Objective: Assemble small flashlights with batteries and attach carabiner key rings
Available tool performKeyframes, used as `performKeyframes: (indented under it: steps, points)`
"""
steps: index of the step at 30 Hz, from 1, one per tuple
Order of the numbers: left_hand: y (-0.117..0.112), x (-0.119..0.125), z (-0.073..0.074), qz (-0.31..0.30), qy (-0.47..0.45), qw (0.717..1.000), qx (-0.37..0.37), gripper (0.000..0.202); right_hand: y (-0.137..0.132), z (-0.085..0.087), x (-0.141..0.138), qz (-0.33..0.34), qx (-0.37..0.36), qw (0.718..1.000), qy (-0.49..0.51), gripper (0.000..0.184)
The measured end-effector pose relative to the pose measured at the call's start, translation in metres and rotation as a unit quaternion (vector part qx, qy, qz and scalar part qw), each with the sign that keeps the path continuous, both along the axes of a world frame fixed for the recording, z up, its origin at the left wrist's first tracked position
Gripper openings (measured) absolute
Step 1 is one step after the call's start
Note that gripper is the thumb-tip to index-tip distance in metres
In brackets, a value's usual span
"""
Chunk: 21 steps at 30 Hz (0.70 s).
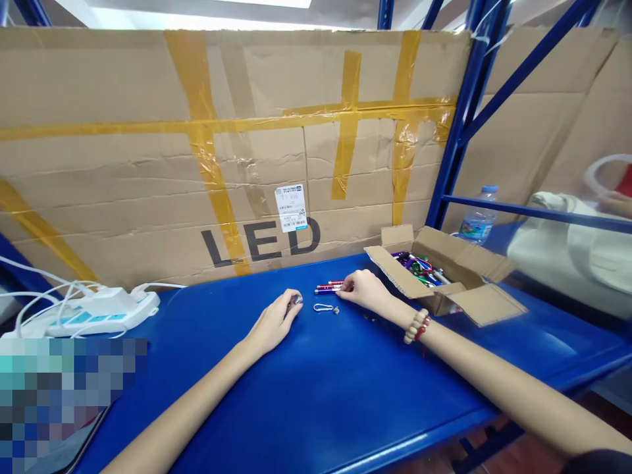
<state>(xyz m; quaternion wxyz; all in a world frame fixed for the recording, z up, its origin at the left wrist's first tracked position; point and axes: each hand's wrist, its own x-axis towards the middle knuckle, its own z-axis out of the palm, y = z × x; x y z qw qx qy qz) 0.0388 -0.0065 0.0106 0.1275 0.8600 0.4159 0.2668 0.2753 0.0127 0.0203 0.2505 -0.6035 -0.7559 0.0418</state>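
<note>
My left hand point(274, 324) rests on the blue table with its fingers curled around a small shiny metal piece point(295, 300), mostly hidden by the fingers. To its right lies a silver carabiner clip point(323, 307) with a tiny fitting at its end. Just beyond the clip, a few slim red and purple metal tubes point(326, 288) lie side by side, like penlights. My right hand point(366, 289), with beads at the wrist, has its fingertips closed at the right ends of these tubes. Some tiny dark bits point(370, 318) lie below that hand.
An open cardboard box point(447, 299) holds several coloured tubes and clips point(419, 266). A white power strip point(106, 316) with cables sits left. A large carton point(148, 197) stands behind the table point(306, 408). A water bottle point(478, 217) and white bag point(567, 250) are beyond the blue frame.
</note>
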Motion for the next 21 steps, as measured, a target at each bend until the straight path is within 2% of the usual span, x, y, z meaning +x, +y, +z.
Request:
performKeyframes:
  steps: [2,5,7,10,12,15,17,21]
  points:
    - [-0.001,0.000,0.000,-0.006,0.000,1.000,0.003,0.015,0.000,-0.001,0.001,0.005,-0.003,1.000,0.011,0.009]
    - [-0.002,0.000,0.000,-0.017,-0.002,1.000,0.008,0.016,-0.003,0.002,0.003,0.017,-0.009,0.999,0.039,0.006]
    - [-0.003,0.000,0.000,-0.025,-0.003,1.000,0.012,0.016,-0.007,0.005,0.001,0.034,-0.012,0.997,0.071,0.010]
    - [-0.004,-0.001,-0.001,-0.051,-0.008,0.998,0.037,0.017,-0.016,0.009,-0.007,0.077,-0.031,0.986,0.147,0.025]
    - [-0.004,-0.002,-0.001,-0.072,-0.013,0.995,0.061,0.018,-0.022,0.009,-0.016,0.119,-0.081,0.952,0.269,0.034]
    - [-0.004,-0.002,-0.002,-0.083,-0.020,0.994,0.075,0.016,-0.028,0.005,-0.031,0.162,-0.163,0.874,0.429,0.040]
    - [-0.004,-0.001,-0.002,-0.081,-0.026,0.994,0.071,0.014,-0.030,0.002,-0.039,0.170,-0.188,0.857,0.448,0.040]
    - [-0.003,-0.001,-0.002,-0.084,-0.034,0.994,0.066,0.009,-0.027,-0.002,-0.046,0.182,-0.202,0.860,0.432,0.038]
